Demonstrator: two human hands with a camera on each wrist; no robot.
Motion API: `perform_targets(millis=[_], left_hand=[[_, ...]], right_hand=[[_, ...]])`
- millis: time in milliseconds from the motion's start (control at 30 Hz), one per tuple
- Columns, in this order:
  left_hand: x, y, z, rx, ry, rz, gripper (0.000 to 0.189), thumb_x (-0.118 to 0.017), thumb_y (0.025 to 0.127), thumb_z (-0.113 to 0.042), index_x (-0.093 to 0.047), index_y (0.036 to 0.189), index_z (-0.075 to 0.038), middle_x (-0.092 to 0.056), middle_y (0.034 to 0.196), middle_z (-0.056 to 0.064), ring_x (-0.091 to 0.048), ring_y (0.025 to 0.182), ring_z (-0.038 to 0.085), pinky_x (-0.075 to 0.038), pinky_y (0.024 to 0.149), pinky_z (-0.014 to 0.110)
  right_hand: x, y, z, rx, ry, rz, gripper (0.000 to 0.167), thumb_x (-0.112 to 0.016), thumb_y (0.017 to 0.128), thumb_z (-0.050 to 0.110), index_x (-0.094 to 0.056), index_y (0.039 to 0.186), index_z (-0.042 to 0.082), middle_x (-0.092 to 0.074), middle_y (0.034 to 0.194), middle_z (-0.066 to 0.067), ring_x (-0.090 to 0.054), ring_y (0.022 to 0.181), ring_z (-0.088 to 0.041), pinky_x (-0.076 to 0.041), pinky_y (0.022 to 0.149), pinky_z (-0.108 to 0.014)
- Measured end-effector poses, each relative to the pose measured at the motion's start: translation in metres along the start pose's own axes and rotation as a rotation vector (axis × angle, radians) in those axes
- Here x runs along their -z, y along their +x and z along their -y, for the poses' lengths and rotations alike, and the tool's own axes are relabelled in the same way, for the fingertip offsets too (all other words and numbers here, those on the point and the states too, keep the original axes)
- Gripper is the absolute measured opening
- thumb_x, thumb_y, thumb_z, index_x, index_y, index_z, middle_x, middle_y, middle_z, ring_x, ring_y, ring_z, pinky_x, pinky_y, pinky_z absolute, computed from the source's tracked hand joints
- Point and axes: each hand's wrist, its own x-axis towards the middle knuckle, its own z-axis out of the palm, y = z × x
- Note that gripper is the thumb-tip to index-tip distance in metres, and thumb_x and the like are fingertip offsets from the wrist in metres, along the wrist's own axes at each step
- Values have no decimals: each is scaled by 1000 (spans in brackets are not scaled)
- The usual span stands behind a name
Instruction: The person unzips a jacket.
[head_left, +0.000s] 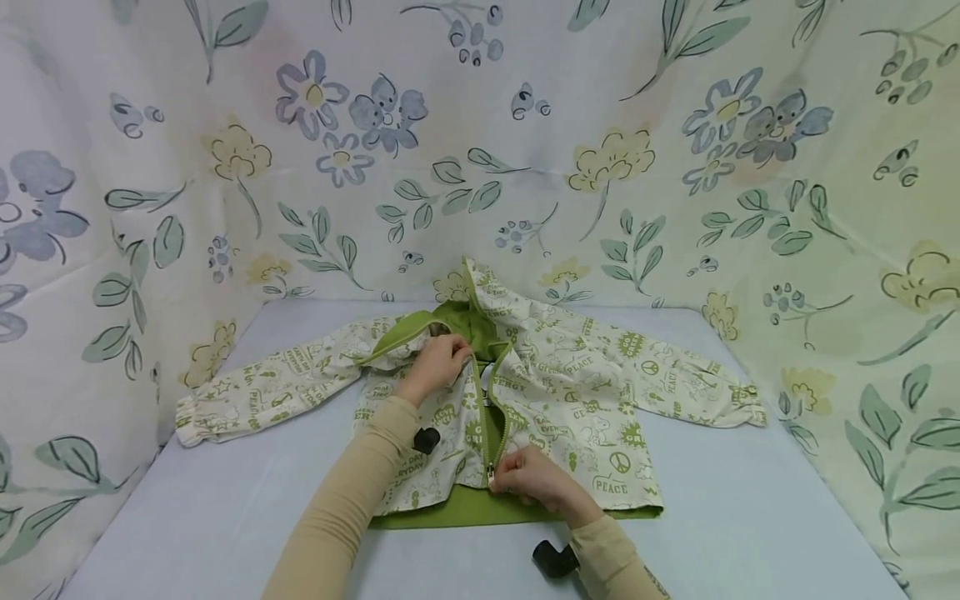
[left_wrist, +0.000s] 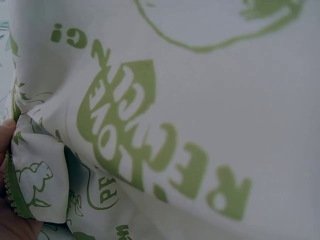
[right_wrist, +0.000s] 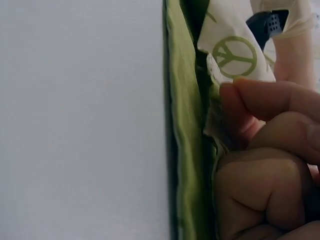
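Note:
A white hooded jacket (head_left: 592, 417) with green print and green lining lies spread front up, its two front edges parted in a narrow V. My left hand (head_left: 437, 367) pinches the left front edge below the hood; in the left wrist view, green zipper teeth (left_wrist: 16, 192) run beside its fingers (left_wrist: 17, 227). Down at the hem, my right hand (head_left: 534, 477) pinches the lower end of the zipper (head_left: 491, 471), where the two sides meet. The right wrist view shows the thumb and curled fingers (right_wrist: 270, 107) at the hem; they hide what lies between them.
Both sleeves (head_left: 277, 392) stretch out sideways over the pale table (head_left: 225, 500). The green hood lining (head_left: 472, 325) gapes at the top. Flower-print cloth (head_left: 480, 125) hangs behind and on both sides. A black wrist device (head_left: 555, 558) sits at my right wrist.

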Motion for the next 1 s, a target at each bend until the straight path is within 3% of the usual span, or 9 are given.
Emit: perform_targets(millis=[233,567,833,1000], left_hand=[[1,1,-1,-7,-6,-9,18,-52,97,-17,-66,99,-6,-59,79,1,-51,58,16,-43,51,30],[0,0,-1,-17,21,-13,17,-52,97,-16,-66,99,-6,-59,78,2,-51,56,15,-43,50,29],[0,0,1,23,26,-42,22,-50,98,-14,-65,108,-1,-62,88,5,-54,67,14,-47,59,30],[0,-1,1,12,17,-56,20,-51,97,-15,-65,106,-3,-61,85,5,-55,66,14,-48,59,30]], right_hand=[[-3,-4,3,-27,-27,-12,14,-69,77,6,-62,68,-3,-44,52,3,-28,40,-7,-26,37,-20],[-4,-8,3,-21,-110,-21,19,-71,77,6,-62,65,-5,-40,48,7,-29,37,-5,-25,35,-18],[-5,-7,1,-41,-110,-2,17,-72,76,6,-63,64,-3,-43,49,6,-28,37,-5,-25,35,-18],[-5,-9,1,-56,-105,0,17,-72,75,6,-62,62,1,-42,48,6,-28,37,-5,-24,34,-18]])
